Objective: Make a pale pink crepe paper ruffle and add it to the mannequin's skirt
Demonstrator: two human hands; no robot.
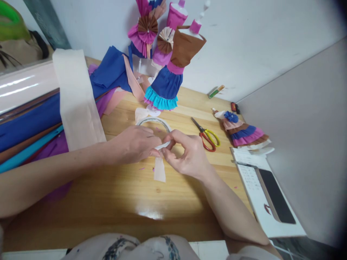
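Near the middle of the wooden table, my left hand and my right hand meet around a small white strip. The fingers of my left hand are closed on the strip's left end. Thumb and index finger of my right hand pinch its right end. A pale strip of paper hangs or lies just below the fingertips of my left hand. Right behind both hands lies a white tape roll, partly covered by them. A pale piece of paper sits beside the roll.
Red and yellow scissors lie right of my hands. Behind stand paper-dressed forms. Colored paper is piled at left. A small paper dress, a green-orange stick and a white box are at right.
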